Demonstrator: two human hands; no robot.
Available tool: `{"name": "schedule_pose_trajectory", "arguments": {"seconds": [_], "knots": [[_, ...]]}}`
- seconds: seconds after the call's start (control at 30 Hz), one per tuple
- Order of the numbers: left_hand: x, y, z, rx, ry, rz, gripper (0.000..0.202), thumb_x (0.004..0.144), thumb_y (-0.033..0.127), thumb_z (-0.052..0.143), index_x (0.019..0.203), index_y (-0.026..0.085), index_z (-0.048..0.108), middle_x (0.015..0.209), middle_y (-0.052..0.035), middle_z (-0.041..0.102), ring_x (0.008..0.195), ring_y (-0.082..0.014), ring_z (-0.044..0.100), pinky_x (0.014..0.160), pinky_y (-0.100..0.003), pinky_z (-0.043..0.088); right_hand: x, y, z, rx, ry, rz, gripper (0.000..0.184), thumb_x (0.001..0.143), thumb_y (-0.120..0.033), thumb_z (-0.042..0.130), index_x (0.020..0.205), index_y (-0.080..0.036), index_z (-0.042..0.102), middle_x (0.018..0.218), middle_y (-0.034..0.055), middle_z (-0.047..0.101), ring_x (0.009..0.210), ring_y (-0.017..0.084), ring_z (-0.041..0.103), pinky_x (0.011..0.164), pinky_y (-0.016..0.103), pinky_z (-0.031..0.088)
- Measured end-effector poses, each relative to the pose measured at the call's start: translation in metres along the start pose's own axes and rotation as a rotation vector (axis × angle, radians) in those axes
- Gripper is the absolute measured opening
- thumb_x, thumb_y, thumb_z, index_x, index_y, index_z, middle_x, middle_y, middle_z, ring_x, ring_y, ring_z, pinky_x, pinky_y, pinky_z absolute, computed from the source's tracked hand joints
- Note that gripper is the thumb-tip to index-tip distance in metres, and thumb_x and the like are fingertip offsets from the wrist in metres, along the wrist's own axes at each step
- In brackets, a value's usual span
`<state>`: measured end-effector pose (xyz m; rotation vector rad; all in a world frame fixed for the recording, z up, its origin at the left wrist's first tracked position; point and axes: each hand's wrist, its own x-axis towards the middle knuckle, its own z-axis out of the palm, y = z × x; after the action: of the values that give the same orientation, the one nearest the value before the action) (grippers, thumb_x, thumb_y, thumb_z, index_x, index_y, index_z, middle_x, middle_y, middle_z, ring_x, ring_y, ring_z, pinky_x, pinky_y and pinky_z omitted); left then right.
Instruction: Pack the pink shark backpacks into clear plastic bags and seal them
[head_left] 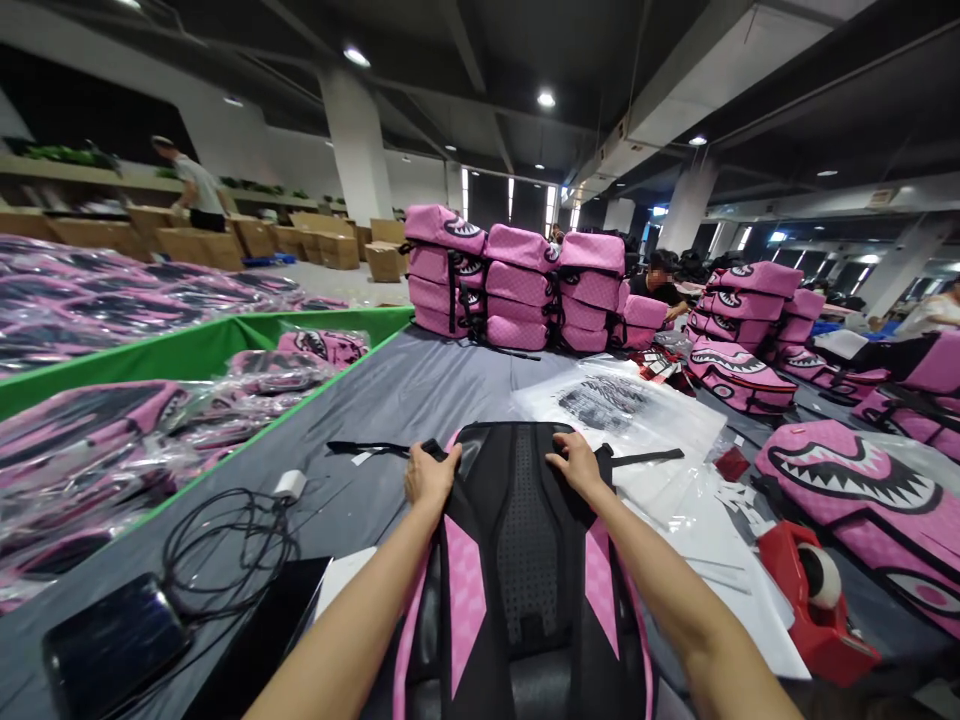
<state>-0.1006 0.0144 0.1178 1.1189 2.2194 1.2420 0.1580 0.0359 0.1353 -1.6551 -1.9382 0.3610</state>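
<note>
A pink and black backpack [525,540] lies in front of me with its padded back panel facing up. My left hand [433,475] is closed at its far left corner, with a black strap piece at the fingers. At the far right corner my right hand [576,462] bends its fingers over the edge, thumb toward the panel. A loose black strap [367,447] sticks out to the left, and another black strap [652,458] to the right. The undersides of both hands are hidden. Clear plastic bags [637,410] lie just beyond the backpack on the right.
Stacked pink backpacks [517,280] stand at the table's far end. To the right are a red tape dispenser [814,600] and a shark-mouth backpack [862,490]. On the left lie a dark phone-like device [116,635], coiled cables [225,540] and a green-edged bin [300,400] of wrapped bags.
</note>
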Motion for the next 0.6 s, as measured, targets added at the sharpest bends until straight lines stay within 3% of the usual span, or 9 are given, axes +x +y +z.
{"name": "schedule_pose_trajectory", "arguments": {"seconds": [0.13,0.2,0.27,0.33,0.4,0.47,0.53,0.6], "knots": [[-0.009,-0.005,0.007,-0.028,0.033,0.021,0.070,0.088,0.046,0.067,0.139,0.007,0.041,0.140,-0.0295,0.057,0.134,-0.0425,0.054,0.105,-0.048,0.045,0.030,-0.001,0.023,-0.036,0.061,0.089,0.005,0.089,-0.023,0.066,0.090,-0.021,0.070,0.102,0.0082,0.069,0.095,0.024,0.066,0.082,0.034,0.050],[-0.012,-0.007,0.008,-0.040,0.051,0.012,0.070,0.088,0.046,0.068,0.141,0.008,0.040,0.139,-0.0291,0.057,0.133,-0.0426,0.054,0.104,-0.050,0.045,0.033,-0.004,0.025,-0.018,0.067,0.070,0.009,0.089,-0.021,0.065,0.080,-0.021,0.067,0.099,0.0070,0.068,0.095,0.022,0.064,0.083,0.032,0.048],[-0.012,-0.007,0.008,-0.054,0.067,-0.008,0.072,0.087,0.045,0.068,0.143,0.009,0.040,0.140,-0.0291,0.057,0.134,-0.0430,0.054,0.106,-0.052,0.044,0.032,-0.005,0.016,0.021,0.075,0.044,0.013,0.090,-0.023,0.062,0.077,-0.021,0.062,0.096,0.0058,0.067,0.094,0.020,0.063,0.084,0.030,0.048],[-0.010,-0.009,0.008,-0.080,0.070,-0.042,0.073,0.088,0.044,0.066,0.145,0.009,0.039,0.140,-0.0290,0.057,0.133,-0.0432,0.054,0.108,-0.054,0.043,0.020,-0.002,-0.006,0.068,0.089,0.042,0.018,0.095,-0.030,0.054,0.079,-0.021,0.058,0.087,0.0043,0.065,0.086,0.019,0.062,0.081,0.029,0.049],[-0.004,-0.012,0.008,-0.122,0.058,-0.090,0.068,0.089,0.043,0.063,0.144,0.009,0.042,0.136,-0.0273,0.061,0.131,-0.0421,0.056,0.106,-0.054,0.045,-0.013,0.011,-0.039,0.107,0.111,0.051,0.029,0.100,-0.040,0.040,0.081,-0.022,0.054,0.075,0.0024,0.061,0.074,0.018,0.059,0.074,0.029,0.051],[0.006,-0.016,0.007,-0.179,0.021,-0.152,0.057,0.088,0.040,0.063,0.134,0.009,0.052,0.123,-0.0226,0.069,0.123,-0.0394,0.062,0.100,-0.051,0.050,-0.067,0.035,-0.079,0.136,0.140,0.048,0.041,0.101,-0.052,0.028,0.079,-0.025,0.049,0.069,0.0019,0.057,0.067,0.019,0.056,0.068,0.031,0.051],[0.020,-0.021,0.004,-0.249,-0.056,-0.220,0.035,0.084,0.034,0.065,0.110,0.010,0.065,0.100,-0.0152,0.074,0.105,-0.0345,0.070,0.087,-0.044,0.056,-0.135,0.068,-0.121,0.185,0.160,0.016,0.049,0.096,-0.066,0.033,0.071,-0.027,0.048,0.066,0.0029,0.056,0.064,0.021,0.055,0.065,0.034,0.052],[0.035,-0.027,-0.004,-0.317,-0.157,-0.288,0.015,0.081,0.027,0.068,0.085,0.012,0.067,0.077,-0.0074,0.072,0.080,-0.0261,0.072,0.073,-0.036,0.058,-0.202,0.104,-0.159,0.077,0.148,0.096,0.054,0.089,-0.074,0.039,0.059,-0.031,0.049,0.057,0.0046,0.053,0.055,0.024,0.054,0.059,0.039,0.052]]}}
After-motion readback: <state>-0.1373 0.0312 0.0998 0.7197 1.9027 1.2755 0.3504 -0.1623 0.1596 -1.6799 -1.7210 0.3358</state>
